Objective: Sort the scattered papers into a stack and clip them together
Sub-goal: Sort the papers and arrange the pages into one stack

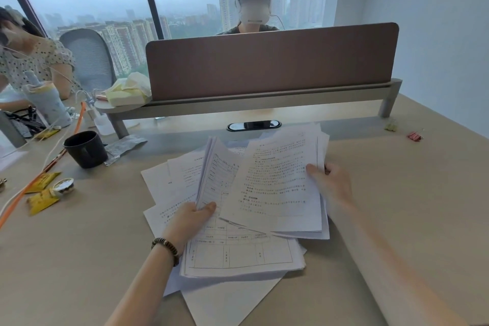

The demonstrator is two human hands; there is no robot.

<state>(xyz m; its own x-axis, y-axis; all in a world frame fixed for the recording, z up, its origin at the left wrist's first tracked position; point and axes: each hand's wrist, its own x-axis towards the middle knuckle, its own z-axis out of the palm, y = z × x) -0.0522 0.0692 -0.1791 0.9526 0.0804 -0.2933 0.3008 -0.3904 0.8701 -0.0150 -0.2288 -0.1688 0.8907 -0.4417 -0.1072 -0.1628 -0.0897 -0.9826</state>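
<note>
White printed papers lie spread over the middle of the beige desk (397,206). My left hand (191,217) pinches a thin bundle of form sheets (217,174) by its lower corner, tilted up off the desk. My right hand (330,185) grips the right edge of another bundle of text pages (275,180), lifted beside the first. More loose sheets (238,257) lie flat beneath, one with a table grid. A red binder clip (414,136) and a yellow-green binder clip (391,126) rest at the far right of the desk.
A brown divider panel (270,61) on a raised shelf crosses the back. A black mug (86,149), yellow packets (42,198), a small lidded cup (63,186), an orange cable (16,204) and a foil wrapper (124,144) sit left. Two people sit beyond.
</note>
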